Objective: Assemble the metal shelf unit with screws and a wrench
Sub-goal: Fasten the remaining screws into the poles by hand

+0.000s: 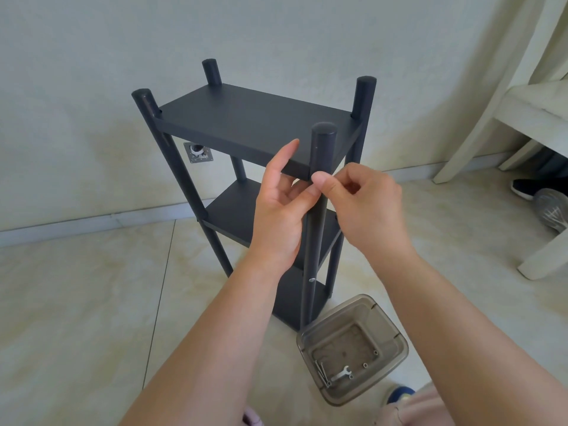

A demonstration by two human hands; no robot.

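Observation:
The black metal shelf unit [246,118] stands upright on the tiled floor, with three shelves between four round posts. My left hand [278,210] reaches under the near corner of the top shelf; its forefinger lies straight against the shelf's front edge and its thumb stretches toward the near post [321,149]. My right hand [359,204] pinches thumb and forefinger against that post just below the top shelf, on what seems to be a small screw, hidden by the fingers. Lower on the same post a screw head [312,280] shows.
A clear grey plastic box [396,339] on the floor at the shelf's foot holds screws [321,372], a small wrench [342,373] and nuts [365,365]. A white wooden chair [522,118] stands at the right with a shoe [528,189] under it. A wall is close behind the shelf.

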